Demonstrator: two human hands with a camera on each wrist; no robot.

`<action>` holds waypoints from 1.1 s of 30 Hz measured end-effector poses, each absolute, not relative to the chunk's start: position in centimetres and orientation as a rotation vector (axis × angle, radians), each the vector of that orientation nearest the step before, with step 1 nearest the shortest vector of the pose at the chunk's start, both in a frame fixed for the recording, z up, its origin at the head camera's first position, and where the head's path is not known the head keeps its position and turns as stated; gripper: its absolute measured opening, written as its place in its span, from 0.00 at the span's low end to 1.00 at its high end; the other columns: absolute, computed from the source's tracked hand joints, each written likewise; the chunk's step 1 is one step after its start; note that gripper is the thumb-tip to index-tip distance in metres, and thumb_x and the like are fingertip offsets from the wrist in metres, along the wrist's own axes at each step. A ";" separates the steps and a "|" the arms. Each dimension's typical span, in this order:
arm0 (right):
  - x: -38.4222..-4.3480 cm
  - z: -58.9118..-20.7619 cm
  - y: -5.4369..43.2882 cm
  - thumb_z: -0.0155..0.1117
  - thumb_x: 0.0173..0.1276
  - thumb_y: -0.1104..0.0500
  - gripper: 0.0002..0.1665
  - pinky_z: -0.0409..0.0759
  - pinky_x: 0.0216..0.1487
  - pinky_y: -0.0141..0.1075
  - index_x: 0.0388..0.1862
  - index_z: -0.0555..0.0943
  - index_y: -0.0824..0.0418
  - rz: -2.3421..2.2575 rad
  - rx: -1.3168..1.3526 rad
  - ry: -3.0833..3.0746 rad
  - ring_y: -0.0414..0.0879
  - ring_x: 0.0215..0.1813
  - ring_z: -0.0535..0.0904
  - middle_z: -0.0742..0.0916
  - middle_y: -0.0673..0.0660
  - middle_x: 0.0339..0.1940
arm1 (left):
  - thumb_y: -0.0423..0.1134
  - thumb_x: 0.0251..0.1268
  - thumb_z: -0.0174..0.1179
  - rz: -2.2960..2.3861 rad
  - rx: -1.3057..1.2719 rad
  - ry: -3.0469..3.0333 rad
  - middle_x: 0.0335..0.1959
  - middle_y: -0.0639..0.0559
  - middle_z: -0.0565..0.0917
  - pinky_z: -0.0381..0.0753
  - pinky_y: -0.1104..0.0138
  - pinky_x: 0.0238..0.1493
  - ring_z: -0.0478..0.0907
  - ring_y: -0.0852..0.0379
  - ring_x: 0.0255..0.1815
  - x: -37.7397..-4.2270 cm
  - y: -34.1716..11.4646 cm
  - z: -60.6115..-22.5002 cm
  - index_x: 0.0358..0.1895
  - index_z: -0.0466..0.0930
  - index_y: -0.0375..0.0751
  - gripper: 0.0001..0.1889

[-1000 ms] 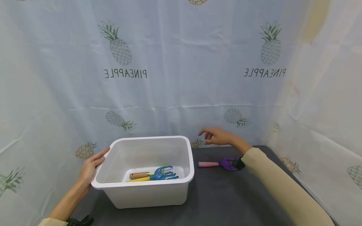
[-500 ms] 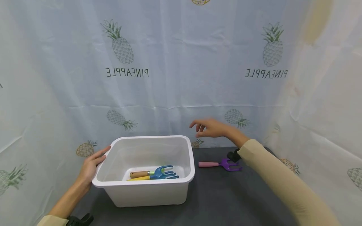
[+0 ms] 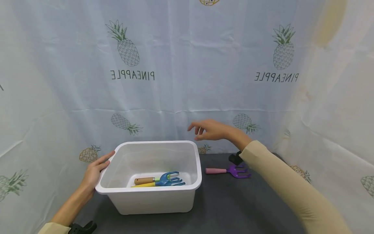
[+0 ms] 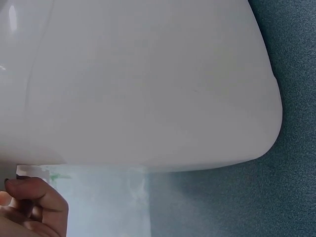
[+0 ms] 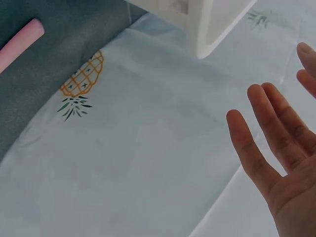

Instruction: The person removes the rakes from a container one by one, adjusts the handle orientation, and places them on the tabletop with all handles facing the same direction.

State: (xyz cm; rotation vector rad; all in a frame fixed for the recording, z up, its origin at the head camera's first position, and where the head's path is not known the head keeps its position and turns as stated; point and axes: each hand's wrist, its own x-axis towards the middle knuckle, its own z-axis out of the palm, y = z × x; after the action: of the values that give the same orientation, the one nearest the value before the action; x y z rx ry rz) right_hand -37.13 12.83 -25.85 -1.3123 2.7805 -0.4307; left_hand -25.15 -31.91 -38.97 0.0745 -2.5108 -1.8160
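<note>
My left hand grips the left rim of a white plastic tub. The left wrist view shows the tub's outer wall filling the frame, with curled fingers at the lower left corner. Inside the tub lie a hand tool with a wooden handle and a blue garden fork with a yellow handle. In the air above the tub's right back corner, my right hand holds nothing; its fingers are spread and slightly bent.
A purple hand fork with a pink handle lies on the dark table, right of the tub and below my right wrist. Its pink handle shows in the right wrist view. Pineapple-printed cloth hangs behind and at both sides.
My right hand has moved left and up, away from the purple fork and toward the tub, uncovering more of the fork's tines. The left hand and tub have stayed put.
</note>
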 end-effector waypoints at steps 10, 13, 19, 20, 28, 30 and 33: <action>-36.8 -24.9 11.3 0.68 0.73 0.56 0.25 0.86 0.53 0.44 0.68 0.78 0.50 -0.437 -1.359 2.750 0.50 0.54 0.87 0.87 0.57 0.52 | 0.46 0.87 0.37 -1.843 0.071 -2.499 0.84 0.36 0.52 0.81 0.78 0.47 0.74 0.88 0.46 -25.2 -31.8 -38.9 0.83 0.52 0.41 0.29; -36.6 -24.8 10.8 0.69 0.73 0.54 0.26 0.86 0.53 0.42 0.68 0.77 0.48 -0.409 -1.362 2.751 0.48 0.54 0.87 0.87 0.55 0.52 | 0.47 0.87 0.37 -1.846 0.072 -2.491 0.84 0.36 0.52 0.81 0.79 0.47 0.75 0.87 0.46 -25.1 -31.8 -38.9 0.83 0.52 0.41 0.29; -36.2 -24.5 9.6 0.69 0.73 0.52 0.26 0.86 0.54 0.43 0.68 0.77 0.48 -0.397 -1.376 2.725 0.49 0.55 0.87 0.87 0.56 0.53 | 0.47 0.87 0.38 -1.856 0.076 -2.479 0.84 0.35 0.52 0.81 0.79 0.48 0.75 0.87 0.47 -25.1 -31.8 -39.0 0.83 0.52 0.41 0.29; -36.1 -24.4 9.4 0.68 0.73 0.53 0.26 0.86 0.54 0.43 0.68 0.77 0.48 -0.398 -1.380 2.720 0.49 0.55 0.87 0.87 0.56 0.53 | 0.47 0.87 0.38 -1.860 0.076 -2.479 0.84 0.35 0.51 0.81 0.79 0.48 0.75 0.87 0.47 -25.1 -31.8 -39.0 0.83 0.52 0.41 0.29; -35.7 -23.8 7.3 0.68 0.74 0.52 0.26 0.85 0.57 0.42 0.69 0.76 0.47 -0.366 -1.420 2.690 0.47 0.55 0.86 0.87 0.55 0.53 | 0.46 0.87 0.37 -1.871 0.079 -2.481 0.85 0.37 0.51 0.81 0.79 0.48 0.75 0.87 0.47 -25.2 -31.9 -39.0 0.83 0.52 0.42 0.29; -35.7 -23.7 6.6 0.68 0.74 0.52 0.26 0.85 0.57 0.42 0.69 0.76 0.47 -0.358 -1.423 2.683 0.46 0.55 0.86 0.87 0.54 0.54 | 0.46 0.87 0.37 -1.867 0.084 -2.480 0.85 0.37 0.52 0.81 0.78 0.48 0.75 0.87 0.46 -25.2 -31.8 -38.9 0.83 0.52 0.42 0.29; -35.6 -23.7 5.7 0.68 0.74 0.52 0.27 0.85 0.58 0.42 0.69 0.76 0.47 -0.360 -1.432 2.668 0.46 0.55 0.86 0.87 0.54 0.54 | 0.45 0.87 0.37 -1.865 0.084 -2.482 0.85 0.37 0.52 0.81 0.78 0.48 0.75 0.87 0.46 -25.2 -31.8 -38.9 0.83 0.52 0.42 0.29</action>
State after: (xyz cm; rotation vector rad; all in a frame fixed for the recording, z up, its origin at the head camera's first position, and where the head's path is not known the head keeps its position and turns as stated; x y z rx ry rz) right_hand -35.56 5.72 -23.67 -1.4325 2.6683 -0.3598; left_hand -25.19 -31.76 -38.88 0.0838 -2.4817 -1.8654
